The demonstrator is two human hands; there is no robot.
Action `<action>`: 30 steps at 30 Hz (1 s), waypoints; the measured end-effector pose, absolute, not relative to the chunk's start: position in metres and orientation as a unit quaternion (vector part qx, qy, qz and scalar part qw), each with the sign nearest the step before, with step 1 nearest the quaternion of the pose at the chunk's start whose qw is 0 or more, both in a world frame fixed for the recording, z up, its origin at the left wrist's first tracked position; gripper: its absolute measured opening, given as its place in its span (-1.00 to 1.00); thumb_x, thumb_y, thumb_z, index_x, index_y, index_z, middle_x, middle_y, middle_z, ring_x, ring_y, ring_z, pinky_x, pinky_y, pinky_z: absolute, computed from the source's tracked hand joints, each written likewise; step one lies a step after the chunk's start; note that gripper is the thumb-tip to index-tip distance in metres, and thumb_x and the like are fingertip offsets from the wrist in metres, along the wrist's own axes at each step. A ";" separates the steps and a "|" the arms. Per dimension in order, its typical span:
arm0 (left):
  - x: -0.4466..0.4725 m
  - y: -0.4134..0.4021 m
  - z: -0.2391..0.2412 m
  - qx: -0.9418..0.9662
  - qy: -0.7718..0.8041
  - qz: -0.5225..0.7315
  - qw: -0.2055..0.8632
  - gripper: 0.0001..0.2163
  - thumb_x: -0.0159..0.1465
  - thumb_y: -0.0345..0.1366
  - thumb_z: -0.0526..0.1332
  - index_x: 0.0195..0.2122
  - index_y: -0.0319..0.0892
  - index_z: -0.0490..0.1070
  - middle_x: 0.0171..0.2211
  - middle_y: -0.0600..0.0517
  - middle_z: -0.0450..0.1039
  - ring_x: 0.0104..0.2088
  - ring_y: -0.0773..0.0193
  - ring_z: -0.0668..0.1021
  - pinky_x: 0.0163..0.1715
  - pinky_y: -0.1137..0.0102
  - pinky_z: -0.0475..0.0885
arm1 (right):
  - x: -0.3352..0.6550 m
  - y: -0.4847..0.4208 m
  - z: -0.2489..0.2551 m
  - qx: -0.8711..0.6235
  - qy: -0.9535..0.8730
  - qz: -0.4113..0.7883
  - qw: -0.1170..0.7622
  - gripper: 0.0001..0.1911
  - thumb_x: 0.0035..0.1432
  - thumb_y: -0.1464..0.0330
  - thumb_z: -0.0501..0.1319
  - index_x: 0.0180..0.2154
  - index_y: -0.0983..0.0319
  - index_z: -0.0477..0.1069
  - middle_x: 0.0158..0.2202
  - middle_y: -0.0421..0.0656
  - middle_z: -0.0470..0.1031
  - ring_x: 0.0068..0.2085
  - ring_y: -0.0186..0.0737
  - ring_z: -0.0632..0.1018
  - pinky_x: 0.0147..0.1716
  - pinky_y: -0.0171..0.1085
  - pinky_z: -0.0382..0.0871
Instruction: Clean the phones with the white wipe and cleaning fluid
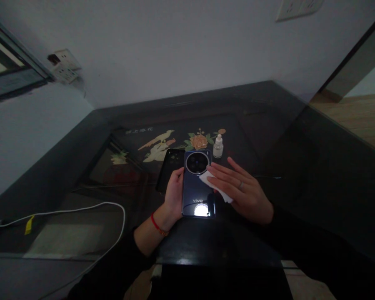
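My left hand [174,193] grips a dark blue smartphone [195,189] by its left edge, back side up, with its big round camera ring at the top and "vivo" lettering lower down. Pressed under the fingers of my right hand [237,185] is a white cloth [217,188], which lies against the right side of the phone's back, just below the camera ring. Behind my left hand a black phone case [170,166] rests on the table, partly covered by the phone. A small white-capped dropper bottle [218,148] stands upright beyond my right fingertips.
The dark glossy table [106,121] has a bird and flower picture on its top. A white cable [81,208] with a yellow tag [29,225] curves across the left side. Walls stand behind the table and to its left, with sockets [65,66] at the left.
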State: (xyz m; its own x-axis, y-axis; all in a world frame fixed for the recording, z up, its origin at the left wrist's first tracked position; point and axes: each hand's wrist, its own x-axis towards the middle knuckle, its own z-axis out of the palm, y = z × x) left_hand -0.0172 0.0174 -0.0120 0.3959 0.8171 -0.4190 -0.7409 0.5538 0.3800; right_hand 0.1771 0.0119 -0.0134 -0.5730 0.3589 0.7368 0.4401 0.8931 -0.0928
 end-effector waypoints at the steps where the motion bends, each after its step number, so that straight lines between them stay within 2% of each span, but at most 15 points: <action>1: -0.017 0.018 -0.012 0.060 0.293 0.471 0.830 -0.64 0.24 -0.23 -0.03 -0.13 -0.29 0.46 -0.31 -0.08 0.57 -0.28 0.16 0.59 -0.07 0.28 0.38 | 0.178 0.015 -0.014 -0.239 -0.884 -0.052 0.398 -0.60 0.24 0.59 0.05 0.10 0.31 0.33 0.11 0.06 0.44 0.21 -0.13 0.38 0.21 0.12 0.22; 7: -0.016 0.018 -0.008 0.065 0.297 0.456 0.836 -0.56 0.28 -0.18 -0.10 -0.06 -0.32 0.45 -0.24 -0.13 0.57 -0.27 0.14 0.60 -0.10 0.28 0.40 | 0.171 0.007 -0.013 -0.126 -0.926 -0.026 0.354 -0.70 0.31 0.53 0.01 0.00 0.38 0.40 0.02 0.00 0.54 0.13 -0.17 0.48 0.25 0.06 0.17; 11: -0.016 0.018 -0.009 0.098 0.282 0.440 0.847 -0.49 0.30 -0.13 -0.14 -0.01 -0.39 0.42 -0.18 -0.22 0.56 -0.18 0.08 0.60 -0.07 0.24 0.39 | 0.174 0.004 -0.009 -0.036 -0.931 -0.001 0.362 -0.71 0.32 0.51 -0.03 -0.06 0.41 0.42 -0.01 0.04 0.55 0.11 -0.16 0.49 0.19 -0.01 0.29; 15: -0.014 0.013 -0.011 0.088 0.280 0.408 0.864 -0.54 0.30 -0.16 -0.12 -0.01 -0.31 0.43 -0.20 -0.18 0.57 -0.13 0.04 0.58 -0.02 0.16 0.37 | 0.190 0.021 -0.010 -0.166 -0.870 -0.008 0.465 -0.67 0.27 0.51 0.07 0.06 0.34 0.35 0.05 0.08 0.50 0.18 -0.10 0.43 0.18 0.08 0.28; 19: -0.009 0.004 -0.010 0.099 0.231 0.343 0.905 -0.54 0.33 -0.13 -0.13 0.04 -0.27 0.40 -0.09 -0.21 0.54 -0.01 -0.03 0.53 0.00 0.02 0.34 | 0.199 0.038 -0.015 -0.301 -0.838 -0.011 0.456 -0.58 0.28 0.55 0.01 0.13 0.23 0.30 0.13 0.01 0.43 0.21 -0.13 0.39 0.22 0.09 0.20; 24: -0.008 0.000 -0.012 0.111 0.214 0.318 0.917 -0.56 0.33 -0.14 -0.09 0.01 -0.29 0.40 -0.08 -0.20 0.53 -0.01 -0.04 0.53 0.01 -0.01 0.33 | 0.193 0.041 -0.019 -0.261 -0.878 -0.024 0.401 -0.62 0.30 0.52 0.03 0.12 0.20 0.30 0.10 -0.02 0.47 0.20 -0.12 0.40 0.19 0.13 0.23; 30: -0.013 0.008 -0.012 0.113 0.212 0.391 0.889 -0.58 0.34 -0.14 -0.08 0.04 -0.26 0.39 -0.11 -0.17 0.54 -0.09 -0.02 0.56 -0.01 -0.04 0.35 | 0.196 0.039 -0.016 -0.254 -0.880 -0.045 0.398 -0.60 0.23 0.60 0.05 0.07 0.27 0.33 0.05 0.03 0.51 0.16 -0.10 0.44 0.15 0.12 0.30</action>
State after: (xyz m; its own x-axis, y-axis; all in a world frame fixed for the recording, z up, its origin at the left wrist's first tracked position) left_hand -0.0126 0.0080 -0.0116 0.6047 0.7425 -0.2882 -0.6471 0.6689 0.3658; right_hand 0.1962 0.0389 -0.0163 -0.5545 0.4108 0.7237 0.4823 0.8673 -0.1228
